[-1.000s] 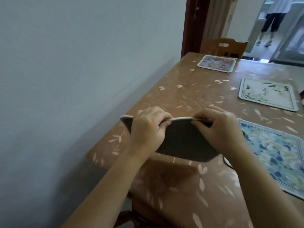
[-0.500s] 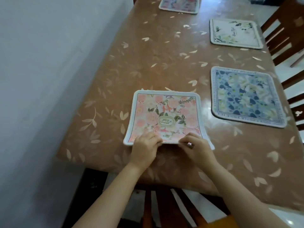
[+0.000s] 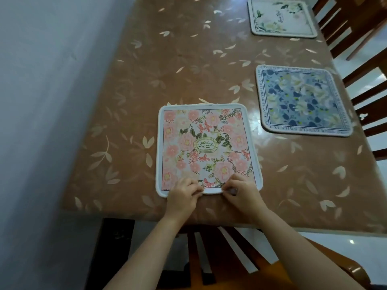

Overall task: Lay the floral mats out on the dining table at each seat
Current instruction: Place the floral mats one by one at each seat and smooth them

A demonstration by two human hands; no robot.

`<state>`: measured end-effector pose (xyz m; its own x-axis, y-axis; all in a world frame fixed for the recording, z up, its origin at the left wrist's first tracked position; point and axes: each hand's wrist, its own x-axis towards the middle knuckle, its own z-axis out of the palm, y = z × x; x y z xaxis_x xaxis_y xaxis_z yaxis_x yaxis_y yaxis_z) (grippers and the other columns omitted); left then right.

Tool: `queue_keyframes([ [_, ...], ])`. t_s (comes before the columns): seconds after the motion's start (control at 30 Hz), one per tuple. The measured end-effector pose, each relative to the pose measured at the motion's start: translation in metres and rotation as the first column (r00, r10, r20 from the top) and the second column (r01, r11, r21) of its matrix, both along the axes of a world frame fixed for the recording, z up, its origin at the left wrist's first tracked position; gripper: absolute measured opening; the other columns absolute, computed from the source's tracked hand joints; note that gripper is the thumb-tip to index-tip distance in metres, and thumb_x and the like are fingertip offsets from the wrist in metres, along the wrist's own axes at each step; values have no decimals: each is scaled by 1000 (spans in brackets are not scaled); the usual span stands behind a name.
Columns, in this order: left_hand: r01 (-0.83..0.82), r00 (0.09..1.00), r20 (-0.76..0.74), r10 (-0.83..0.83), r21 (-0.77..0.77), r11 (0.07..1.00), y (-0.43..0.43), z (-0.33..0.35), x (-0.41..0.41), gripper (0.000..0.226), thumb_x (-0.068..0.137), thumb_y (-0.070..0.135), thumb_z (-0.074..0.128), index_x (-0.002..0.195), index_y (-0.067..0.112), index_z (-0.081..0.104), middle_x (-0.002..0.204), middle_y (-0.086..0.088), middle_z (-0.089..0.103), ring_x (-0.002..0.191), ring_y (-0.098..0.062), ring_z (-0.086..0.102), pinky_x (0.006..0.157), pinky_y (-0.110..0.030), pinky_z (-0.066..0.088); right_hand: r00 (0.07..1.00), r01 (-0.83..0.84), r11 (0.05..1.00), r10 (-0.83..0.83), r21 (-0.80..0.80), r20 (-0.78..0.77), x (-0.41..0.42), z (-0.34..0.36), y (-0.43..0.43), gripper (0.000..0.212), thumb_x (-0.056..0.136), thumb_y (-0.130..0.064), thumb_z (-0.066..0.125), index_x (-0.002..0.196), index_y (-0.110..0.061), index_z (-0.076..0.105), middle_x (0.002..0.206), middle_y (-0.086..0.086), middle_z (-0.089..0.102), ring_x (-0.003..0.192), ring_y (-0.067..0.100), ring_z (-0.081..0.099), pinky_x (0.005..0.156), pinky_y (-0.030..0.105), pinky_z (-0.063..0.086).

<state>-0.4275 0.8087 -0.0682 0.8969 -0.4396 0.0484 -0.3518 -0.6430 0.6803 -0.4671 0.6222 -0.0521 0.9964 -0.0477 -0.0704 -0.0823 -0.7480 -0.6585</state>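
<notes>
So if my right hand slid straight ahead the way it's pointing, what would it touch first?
Likely just more of the pink floral mat; the right hand already rests on its near edge.

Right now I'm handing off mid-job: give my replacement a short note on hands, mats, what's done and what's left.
Left hand and right hand: both pinch the near edge of the pink floral mat, which lies flat at the table's near end.
Blue floral mat and white floral mat lie flat along the right side, by the chairs.
Left: let go; check any seats out of view.
</notes>
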Motion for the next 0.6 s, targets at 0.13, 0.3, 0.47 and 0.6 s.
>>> queue_keyframes([
  [0.13, 0, 1000, 0, 0, -7, 1000, 7, -2, -5, 12, 67, 0, 76, 76, 7, 71, 78, -5, 64, 78, -22, 59, 65, -31, 47, 1000, -9, 1000, 9, -11, -11, -7, -2, 5, 9, 68, 0, 75, 72, -5, 70, 80, 10, 63, 76, 26, 60, 66, 39, 51],
  [0.3, 22, 1000, 3, -22, -15, 1000, 10, -1, -8, 11, 68, -1, 75, 75, 5, 71, 77, -8, 64, 75, -25, 59, 62, -36, 50, 999, -22, 999, 23, -47, 36, -15, -4, 9, 12, 66, 4, 75, 71, -4, 68, 77, 13, 61, 73, 30, 59, 61, 42, 52],
  [0.47, 54, 998, 31, -54, -10, 998, 11, 0, -9, 11, 67, -2, 76, 75, 3, 71, 74, -9, 64, 72, -24, 59, 58, -37, 52, 995, -73, 991, 80, -109, 62, -24, -5, 5, 12, 69, 3, 72, 76, -2, 64, 81, 14, 59, 73, 31, 58, 55, 40, 51],
  [0.6, 53, 998, 34, -52, -24, 998, 11, 1, -11, 12, 67, -4, 76, 76, 2, 70, 74, -9, 63, 73, -25, 58, 59, -42, 53, 997, -58, 987, 65, -148, 42, -28, -4, -6, 15, 69, 0, 72, 81, -3, 64, 85, 14, 60, 75, 32, 58, 50, 36, 50],
])
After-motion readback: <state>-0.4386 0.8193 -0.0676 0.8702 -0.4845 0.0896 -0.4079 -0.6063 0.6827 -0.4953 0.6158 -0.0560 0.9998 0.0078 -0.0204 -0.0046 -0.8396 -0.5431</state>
